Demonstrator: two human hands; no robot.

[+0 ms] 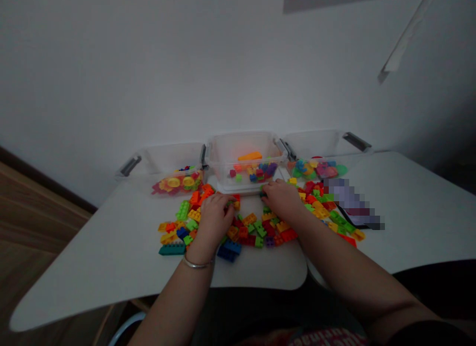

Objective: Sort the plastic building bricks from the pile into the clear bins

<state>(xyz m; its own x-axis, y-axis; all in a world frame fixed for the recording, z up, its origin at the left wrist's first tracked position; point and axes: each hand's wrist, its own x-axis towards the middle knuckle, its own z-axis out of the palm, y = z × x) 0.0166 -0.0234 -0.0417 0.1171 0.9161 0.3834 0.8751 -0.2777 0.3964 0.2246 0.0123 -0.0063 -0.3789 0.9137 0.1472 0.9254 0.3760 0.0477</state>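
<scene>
Colourful toy building blocks [249, 219] lie spread across the white table in front of me. My left hand [215, 212] is over the left part of the spread, fingers curled round a red and yellow block [237, 202] at the fingertips. My right hand [281, 198] reaches over the right part of the spread. Its fingers are bent and pressed together on a dark green block [263, 193], mostly covered by the fingertips. A silver bangle [198, 264] sits on my left wrist.
Three clear plastic bins stand along the wall: a left bin [173, 155] with yellow and red pieces, a middle bin [243, 140] with mixed blocks, and a right bin [316, 138] with coloured pieces. A phone, partly pixelated [351, 202], lies at the right on the table [416, 212].
</scene>
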